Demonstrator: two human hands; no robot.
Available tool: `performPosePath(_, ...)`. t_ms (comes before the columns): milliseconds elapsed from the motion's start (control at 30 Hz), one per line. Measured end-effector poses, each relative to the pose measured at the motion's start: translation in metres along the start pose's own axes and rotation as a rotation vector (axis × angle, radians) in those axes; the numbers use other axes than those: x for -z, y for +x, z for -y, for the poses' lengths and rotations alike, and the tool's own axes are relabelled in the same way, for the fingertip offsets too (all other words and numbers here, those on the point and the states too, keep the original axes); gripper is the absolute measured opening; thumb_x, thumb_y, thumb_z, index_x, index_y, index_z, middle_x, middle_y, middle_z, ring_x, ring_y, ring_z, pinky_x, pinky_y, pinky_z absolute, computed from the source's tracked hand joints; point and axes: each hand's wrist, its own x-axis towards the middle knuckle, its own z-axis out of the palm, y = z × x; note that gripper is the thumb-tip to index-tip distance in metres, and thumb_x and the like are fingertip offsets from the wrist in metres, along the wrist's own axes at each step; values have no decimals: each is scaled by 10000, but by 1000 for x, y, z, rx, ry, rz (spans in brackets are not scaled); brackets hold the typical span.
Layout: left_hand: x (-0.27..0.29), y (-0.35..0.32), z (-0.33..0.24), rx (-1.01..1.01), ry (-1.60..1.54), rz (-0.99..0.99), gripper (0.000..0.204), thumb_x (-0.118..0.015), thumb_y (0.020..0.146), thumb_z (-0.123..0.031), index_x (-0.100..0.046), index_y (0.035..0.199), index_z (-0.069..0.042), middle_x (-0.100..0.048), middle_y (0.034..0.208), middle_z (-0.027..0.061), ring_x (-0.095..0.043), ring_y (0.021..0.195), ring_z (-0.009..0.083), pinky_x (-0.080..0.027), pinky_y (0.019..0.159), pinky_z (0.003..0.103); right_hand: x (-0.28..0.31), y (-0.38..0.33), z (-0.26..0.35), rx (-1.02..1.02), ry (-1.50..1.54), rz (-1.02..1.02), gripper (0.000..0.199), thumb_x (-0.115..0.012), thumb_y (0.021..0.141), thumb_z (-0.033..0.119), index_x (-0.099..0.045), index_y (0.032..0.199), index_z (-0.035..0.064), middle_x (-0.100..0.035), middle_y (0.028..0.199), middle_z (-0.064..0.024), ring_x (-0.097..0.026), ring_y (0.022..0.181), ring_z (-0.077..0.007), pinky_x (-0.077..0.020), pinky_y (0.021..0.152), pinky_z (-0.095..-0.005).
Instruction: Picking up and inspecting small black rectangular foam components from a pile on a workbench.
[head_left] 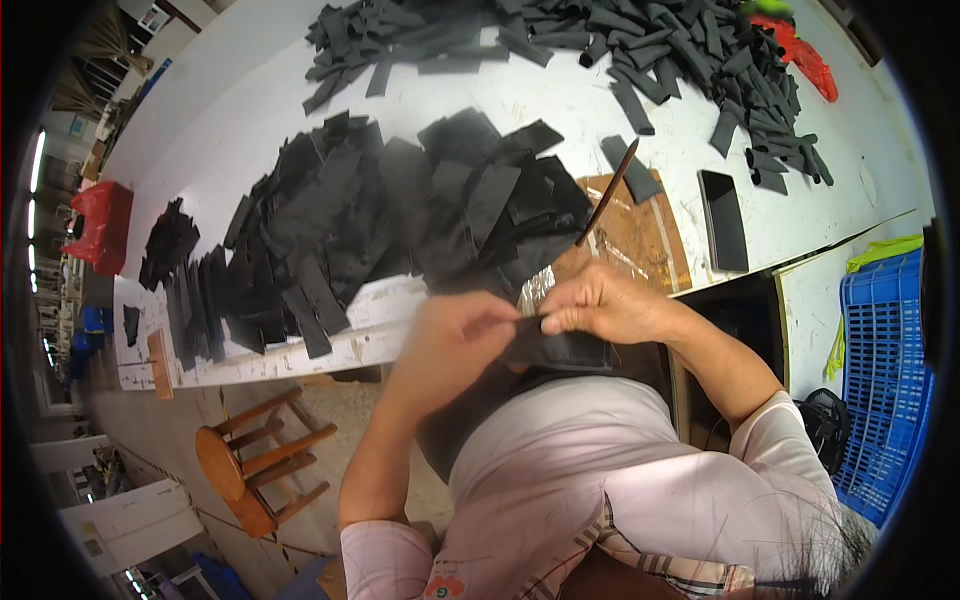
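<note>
Close to my body, at the table's near edge, a dark fabric piece [568,350] hangs between my hands. My right hand [610,302] pinches its upper edge between thumb and forefinger. Slightly smeared by motion, my left hand [455,335] has its fingertips drawn together at the left end of the same piece. Just beyond lies a large loose heap of flat black fabric pieces [330,205]. A thin dark stick [609,190] rests slantwise by a brown board [655,235], with crinkled clear plastic [536,288] beside my fingers.
Rolled black fabric tubes [660,45] are piled at the far side of the white table [215,100]. A phone [723,220] lies on the right. Red bags [100,225] sit at the left end. Below are a wooden stool [262,460] and a blue crate [880,370].
</note>
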Motion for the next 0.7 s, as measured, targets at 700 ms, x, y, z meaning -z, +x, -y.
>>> performPosePath(700, -60, 27, 36, -73, -372, -737, 111, -588, 712, 47, -529, 797, 9, -544, 589, 39, -430, 408, 49, -326, 364, 168, -42, 16, -24, 259, -621, -736, 148, -588, 651, 2, -550, 794, 5, -484, 690, -116, -515, 634, -284, -434, 541, -359)
